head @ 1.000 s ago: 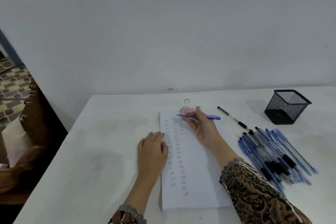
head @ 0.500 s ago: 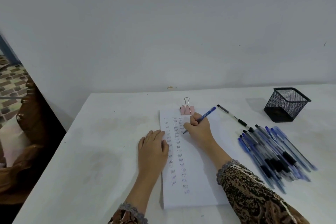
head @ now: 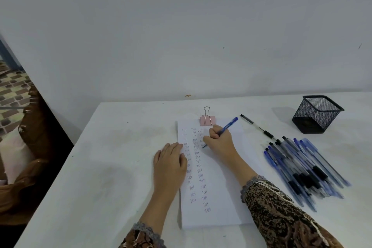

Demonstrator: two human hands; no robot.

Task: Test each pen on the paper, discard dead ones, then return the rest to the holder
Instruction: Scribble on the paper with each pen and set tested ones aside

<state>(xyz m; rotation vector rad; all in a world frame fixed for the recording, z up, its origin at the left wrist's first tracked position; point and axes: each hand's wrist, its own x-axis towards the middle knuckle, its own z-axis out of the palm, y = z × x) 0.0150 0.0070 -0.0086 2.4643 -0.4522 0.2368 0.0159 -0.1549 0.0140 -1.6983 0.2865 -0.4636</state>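
As right hand (head: pixel 219 143) grips blue pen (head: pixel 229 123) low, tip seemingly touches paper (head: pixel 218 197).

Long sleeves (head: pixel 281 213), mottled brown and black, with grey lace cuffs (head: pixel 251 184).

Your right hand (head: pixel 219 141) has swung the blue pen (head: pixel 229 125) from lying level across your fingertips into a writing grip — tip now on the paper (head: pixel 219 203) just below your fingers, barrel slanting up past your knuckles.
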